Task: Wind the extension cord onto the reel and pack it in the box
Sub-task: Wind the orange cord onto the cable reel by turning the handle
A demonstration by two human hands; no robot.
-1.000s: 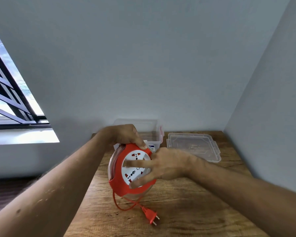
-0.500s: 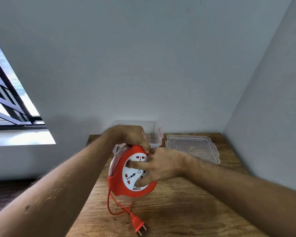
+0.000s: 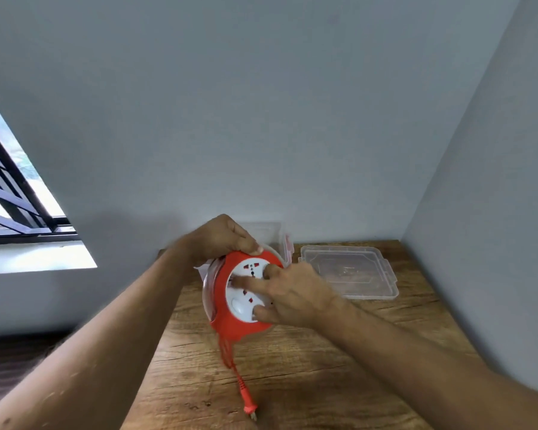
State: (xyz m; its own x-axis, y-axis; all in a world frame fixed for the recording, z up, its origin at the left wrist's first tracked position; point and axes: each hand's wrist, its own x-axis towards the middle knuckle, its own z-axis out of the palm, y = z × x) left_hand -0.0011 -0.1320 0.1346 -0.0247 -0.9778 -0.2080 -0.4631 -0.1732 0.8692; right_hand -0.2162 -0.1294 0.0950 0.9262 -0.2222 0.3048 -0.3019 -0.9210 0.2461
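Observation:
A round red reel (image 3: 222,318) with a white socket face is held upright above the wooden table (image 3: 292,383). My left hand (image 3: 221,237) grips its top rim from behind. My right hand (image 3: 292,293) lies over the white face, fingers spread and curled onto it. A short length of red cord (image 3: 230,361) hangs straight down from the reel's bottom, ending in a red plug (image 3: 250,409) near the table. The clear plastic box (image 3: 277,237) stands behind the reel, mostly hidden by my hands.
The box's clear lid (image 3: 351,274) lies flat at the back right of the table. Grey walls close the table in behind and on the right. A barred window (image 3: 13,193) is at the left, with floor below the table's left edge.
The white face has turned under my right hand. The loose cord loop has shortened and straightened, and the plug has swung from the right to hang below the reel.

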